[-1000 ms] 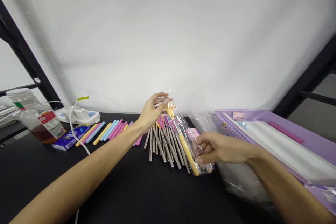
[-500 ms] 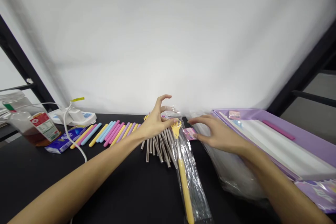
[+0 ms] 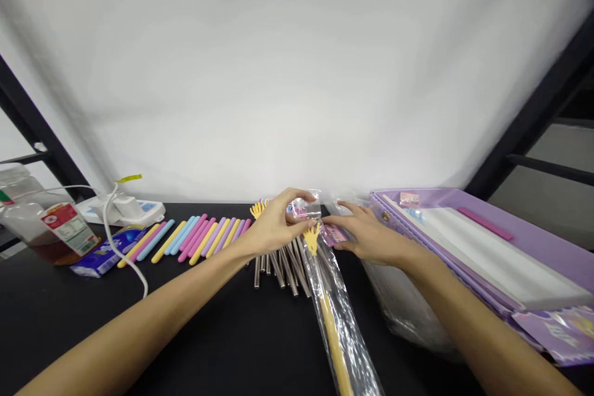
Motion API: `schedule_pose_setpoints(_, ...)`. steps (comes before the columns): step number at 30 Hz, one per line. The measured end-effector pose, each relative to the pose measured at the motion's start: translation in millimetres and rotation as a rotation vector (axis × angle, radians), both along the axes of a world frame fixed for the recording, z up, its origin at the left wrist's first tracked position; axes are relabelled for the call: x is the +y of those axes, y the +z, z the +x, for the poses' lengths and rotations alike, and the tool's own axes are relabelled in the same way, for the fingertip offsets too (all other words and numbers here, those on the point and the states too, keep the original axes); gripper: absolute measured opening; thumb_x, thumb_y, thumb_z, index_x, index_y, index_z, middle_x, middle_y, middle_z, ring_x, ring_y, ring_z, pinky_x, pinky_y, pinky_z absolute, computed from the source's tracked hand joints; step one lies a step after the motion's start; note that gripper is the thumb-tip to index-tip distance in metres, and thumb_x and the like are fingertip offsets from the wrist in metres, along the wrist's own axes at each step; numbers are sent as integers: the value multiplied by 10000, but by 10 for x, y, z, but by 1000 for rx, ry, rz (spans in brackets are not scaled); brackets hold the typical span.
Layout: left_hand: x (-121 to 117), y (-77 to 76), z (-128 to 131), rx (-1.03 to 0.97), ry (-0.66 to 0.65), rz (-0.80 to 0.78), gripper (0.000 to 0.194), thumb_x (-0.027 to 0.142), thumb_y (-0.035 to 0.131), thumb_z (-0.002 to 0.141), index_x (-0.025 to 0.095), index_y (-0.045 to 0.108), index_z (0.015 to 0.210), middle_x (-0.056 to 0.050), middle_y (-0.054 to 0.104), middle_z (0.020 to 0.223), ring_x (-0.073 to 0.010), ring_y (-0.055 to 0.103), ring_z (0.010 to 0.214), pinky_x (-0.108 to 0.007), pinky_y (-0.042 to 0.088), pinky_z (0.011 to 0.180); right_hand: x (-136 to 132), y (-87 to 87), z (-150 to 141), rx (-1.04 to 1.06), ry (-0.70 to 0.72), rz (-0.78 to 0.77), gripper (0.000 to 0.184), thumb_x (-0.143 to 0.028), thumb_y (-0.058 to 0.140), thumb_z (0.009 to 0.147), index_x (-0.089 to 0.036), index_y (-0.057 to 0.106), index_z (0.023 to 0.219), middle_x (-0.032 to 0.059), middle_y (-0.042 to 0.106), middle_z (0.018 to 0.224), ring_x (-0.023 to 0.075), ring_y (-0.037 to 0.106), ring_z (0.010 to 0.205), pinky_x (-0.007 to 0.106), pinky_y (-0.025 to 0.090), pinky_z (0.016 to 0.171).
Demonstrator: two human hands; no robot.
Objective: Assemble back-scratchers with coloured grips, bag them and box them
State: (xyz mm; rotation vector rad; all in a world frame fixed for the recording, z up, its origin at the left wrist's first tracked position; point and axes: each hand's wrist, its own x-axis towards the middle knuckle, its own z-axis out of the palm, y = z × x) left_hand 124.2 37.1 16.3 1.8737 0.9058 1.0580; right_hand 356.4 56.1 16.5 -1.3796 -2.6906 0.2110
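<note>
A yellow back scratcher (image 3: 333, 340) with a small hand-shaped head lies lengthwise inside a clear plastic bag (image 3: 355, 346). My left hand (image 3: 278, 223) is curled at the bag's top end, thumb against the plastic beside the scratcher's head, index finger bent above the transparent flap. Just right of it, my right hand (image 3: 371, 235) has its fingers apart over pink cards (image 3: 334, 234), the index fingertip near the bag's edge. Behind my left hand is a pile of back scratchers with metal rods (image 3: 281, 269), partly hidden.
Pastel handles (image 3: 204, 240) lie in a row at left. Beyond them are a blue packet (image 3: 109, 250), a power strip (image 3: 151, 211), a white cable and a bottle (image 3: 51, 229). Clear bags (image 3: 408, 309) and a purple box (image 3: 482, 207) occupy the right.
My right hand has moved left to the pink cards and bag. My left index finger has curled down. The scratcher's handle now shows duller, under the plastic.
</note>
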Motion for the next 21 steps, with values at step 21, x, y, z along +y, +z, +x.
schedule_pose_setpoints(21,43,-77,-14,-20,-115,-52,726,233,648,845,377,288,1458,-122,377,1399,43,465,499,-189,358,466,39,-13,25,-53,22,184,450,-333,693,845,-275,630,1288,108,603,1348,376,259,1442,592,274,1098)
